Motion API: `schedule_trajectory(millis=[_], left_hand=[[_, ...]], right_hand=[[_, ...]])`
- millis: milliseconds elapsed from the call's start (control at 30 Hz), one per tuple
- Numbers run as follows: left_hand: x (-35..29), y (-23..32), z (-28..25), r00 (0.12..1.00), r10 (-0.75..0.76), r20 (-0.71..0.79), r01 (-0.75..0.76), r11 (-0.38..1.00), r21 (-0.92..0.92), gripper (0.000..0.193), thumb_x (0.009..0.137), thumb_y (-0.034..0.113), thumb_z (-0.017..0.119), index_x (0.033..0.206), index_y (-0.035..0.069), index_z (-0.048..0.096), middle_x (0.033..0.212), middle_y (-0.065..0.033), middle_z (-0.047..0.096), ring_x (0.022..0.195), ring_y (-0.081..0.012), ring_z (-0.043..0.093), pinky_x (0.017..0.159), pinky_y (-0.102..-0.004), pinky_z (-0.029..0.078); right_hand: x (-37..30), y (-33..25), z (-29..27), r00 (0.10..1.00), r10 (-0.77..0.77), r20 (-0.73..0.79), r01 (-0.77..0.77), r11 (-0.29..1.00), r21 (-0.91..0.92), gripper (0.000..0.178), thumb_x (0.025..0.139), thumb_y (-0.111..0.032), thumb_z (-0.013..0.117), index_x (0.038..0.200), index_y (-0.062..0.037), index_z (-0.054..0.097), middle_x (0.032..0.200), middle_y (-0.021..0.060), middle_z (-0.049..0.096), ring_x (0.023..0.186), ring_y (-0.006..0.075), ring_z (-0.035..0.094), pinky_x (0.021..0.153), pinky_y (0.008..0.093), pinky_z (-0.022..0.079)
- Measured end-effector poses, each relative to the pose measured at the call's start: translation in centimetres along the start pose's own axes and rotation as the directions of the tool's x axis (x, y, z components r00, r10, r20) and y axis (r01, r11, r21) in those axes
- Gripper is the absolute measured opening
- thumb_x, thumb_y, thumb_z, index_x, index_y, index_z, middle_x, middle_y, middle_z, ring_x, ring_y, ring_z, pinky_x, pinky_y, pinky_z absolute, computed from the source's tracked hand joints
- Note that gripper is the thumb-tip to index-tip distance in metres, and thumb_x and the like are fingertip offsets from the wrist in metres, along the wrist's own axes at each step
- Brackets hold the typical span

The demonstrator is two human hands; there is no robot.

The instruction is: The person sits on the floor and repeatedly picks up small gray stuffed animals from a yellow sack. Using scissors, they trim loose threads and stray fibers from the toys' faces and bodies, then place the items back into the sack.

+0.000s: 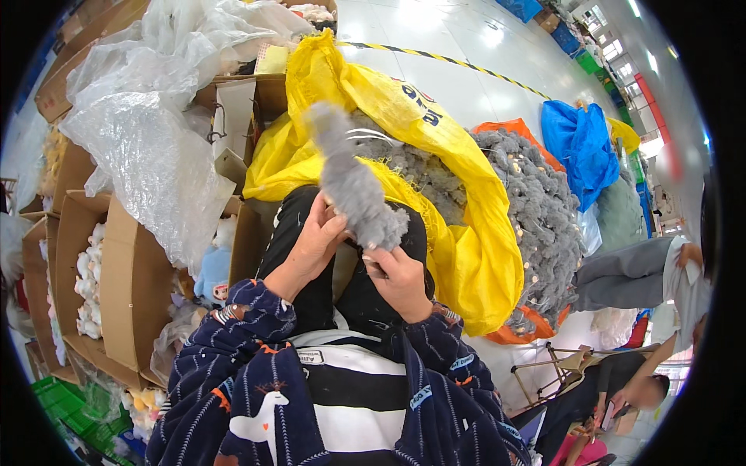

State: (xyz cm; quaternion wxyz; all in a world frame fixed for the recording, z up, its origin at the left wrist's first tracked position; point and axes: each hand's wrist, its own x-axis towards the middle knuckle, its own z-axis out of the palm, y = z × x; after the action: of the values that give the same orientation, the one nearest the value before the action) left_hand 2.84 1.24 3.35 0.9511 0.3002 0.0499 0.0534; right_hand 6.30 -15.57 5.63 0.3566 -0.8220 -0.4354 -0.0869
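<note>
A long grey fluffy plush piece (351, 186) hangs in front of me, above my lap, between my two hands. My left hand (317, 239) pinches its lower left side. With thumb and fingers closed, my right hand (398, 278) grips its lower right end. The upper end of the piece is blurred. Just beyond it lies an open yellow woven sack (474, 272), with more grey fluffy pieces (423, 172) inside.
An orange sack (517, 334) full of grey pieces (536, 225) stands to the right, near a blue bag (579, 147). Cardboard boxes (128, 287) and clear plastic sheeting (155, 147) crowd the left. Other people (622, 388) are at the lower right.
</note>
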Motion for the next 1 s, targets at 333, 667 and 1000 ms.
schedule_trajectory(millis=[333,667,1000], left_hand=[[-0.2,0.0,-0.1,0.982,-0.035,-0.183,0.022,0.997,-0.072,0.044,0.076,0.009,0.057,0.118,0.004,0.044,0.109,-0.0088,0.053,0.102,-0.0234,0.053,0.088,-0.0370,0.043],[-0.9,-0.9,-0.1,0.994,-0.043,-0.103,0.062,0.980,0.190,0.045,0.072,-0.003,0.063,0.114,0.002,0.049,0.110,-0.0073,0.057,0.100,-0.0190,0.054,0.087,-0.0332,0.043],[0.0,-2.2,0.2,0.954,-0.086,-0.287,0.120,0.987,0.106,0.046,0.085,0.022,0.052,0.125,0.004,0.038,0.117,-0.0100,0.051,0.104,-0.0228,0.053,0.090,-0.0344,0.042]], right_hand=[[-0.3,-1.7,0.7,0.990,0.018,0.141,-0.057,0.959,0.277,0.029,0.071,-0.002,0.065,0.098,-0.0099,0.060,0.080,0.0106,0.058,0.059,0.0221,0.059,0.051,0.0291,0.047],[1.4,-2.2,0.3,0.698,0.642,0.317,-0.587,0.259,0.767,0.052,0.077,-0.010,0.063,0.123,-0.0026,0.039,0.104,0.0077,0.052,0.088,0.0109,0.052,0.076,0.0236,0.044],[1.6,0.0,0.4,0.629,0.691,0.355,-0.508,0.020,0.861,0.047,0.075,-0.014,0.066,0.114,-0.0023,0.043,0.096,0.0021,0.053,0.083,0.0084,0.053,0.069,0.0221,0.046]])
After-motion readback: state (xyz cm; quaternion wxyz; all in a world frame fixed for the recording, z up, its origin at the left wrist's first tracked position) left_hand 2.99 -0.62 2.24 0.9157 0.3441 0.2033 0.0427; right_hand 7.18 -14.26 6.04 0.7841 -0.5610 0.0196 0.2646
